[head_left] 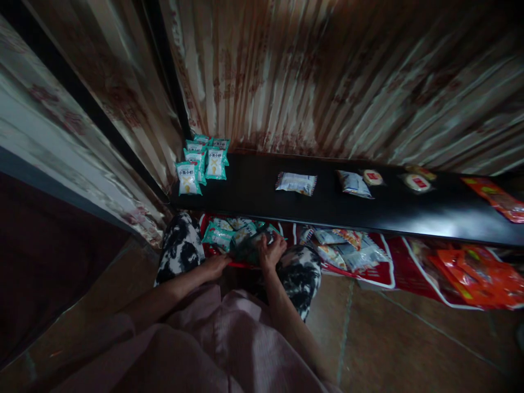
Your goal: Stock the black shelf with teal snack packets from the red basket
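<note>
Between my knees, several teal-and-white snack packets (218, 236) lie in a red bag with white trim. My right hand (272, 250) has its fingers curled over a dark green snack packet (248, 251) on the near right of this pile. At the bag's near edge is my left hand (218, 266), its fingers pressed together; what they grip is hidden in the dim light. Above the bag, on the black shelf (251, 180), teal snack packets (188, 179) stand stacked in two columns at the left end.
Along the shelf lie a silver-white packet (296, 183), another pale packet (353, 184), round packaged snacks (417, 183) and an orange packet (497, 197). To the right, mixed packets (360, 254) and orange packets (483, 275) fill further red bags. A pleated curtain (286, 82) hangs behind.
</note>
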Motion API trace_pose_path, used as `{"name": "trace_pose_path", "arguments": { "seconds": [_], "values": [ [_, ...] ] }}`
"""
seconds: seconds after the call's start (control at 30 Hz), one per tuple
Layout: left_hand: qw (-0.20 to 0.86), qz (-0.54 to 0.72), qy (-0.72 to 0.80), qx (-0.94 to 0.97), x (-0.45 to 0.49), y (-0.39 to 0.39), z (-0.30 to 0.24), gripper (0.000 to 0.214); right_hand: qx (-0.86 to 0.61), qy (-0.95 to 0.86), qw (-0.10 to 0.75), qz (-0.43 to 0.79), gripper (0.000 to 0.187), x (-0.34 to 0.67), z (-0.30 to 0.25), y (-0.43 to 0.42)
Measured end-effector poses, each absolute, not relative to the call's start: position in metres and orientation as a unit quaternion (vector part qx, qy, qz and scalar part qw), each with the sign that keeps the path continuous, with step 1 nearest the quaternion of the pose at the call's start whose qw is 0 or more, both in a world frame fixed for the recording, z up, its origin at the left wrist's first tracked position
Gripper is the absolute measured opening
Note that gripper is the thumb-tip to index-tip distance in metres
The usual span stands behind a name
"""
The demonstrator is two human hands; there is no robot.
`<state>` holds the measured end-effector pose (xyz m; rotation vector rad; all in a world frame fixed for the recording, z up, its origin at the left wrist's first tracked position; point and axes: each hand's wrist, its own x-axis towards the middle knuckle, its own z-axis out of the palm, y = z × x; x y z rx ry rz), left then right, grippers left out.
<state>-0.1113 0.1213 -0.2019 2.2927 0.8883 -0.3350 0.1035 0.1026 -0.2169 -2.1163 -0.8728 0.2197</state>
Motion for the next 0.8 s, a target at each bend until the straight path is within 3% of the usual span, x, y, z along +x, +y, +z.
{"name": "trace_pose_path", "arguments": {
  "seconds": [0.13,0.33,0.47,0.67,0.8],
  "values": [
    [0.332,-0.117,0.349,0.868,-0.11,0.122,-0.201,0.035,-0.852,-0.352,0.383,0.065,0.057,0.104,-0.227,0.103],
    [0.371,-0.026,0.36,0.856,-0.101,0.124,-0.191,0.029,-0.837,-0.386,0.372,0.111,0.052,0.096,-0.219,0.101],
    [0.429,0.079,0.473,0.766,-0.086,0.133,-0.184,0.034,-0.826,-0.378,0.392,0.145,0.068,0.085,-0.209,0.099],
    [0.464,0.088,0.511,0.718,-0.069,0.133,-0.176,0.048,-0.776,-0.272,0.474,0.314,0.099,0.069,-0.204,0.089],
    [0.494,0.114,0.492,0.708,-0.066,0.125,-0.172,0.053,-0.767,-0.264,0.474,0.343,0.101,0.064,-0.191,0.084]
  ]
}}
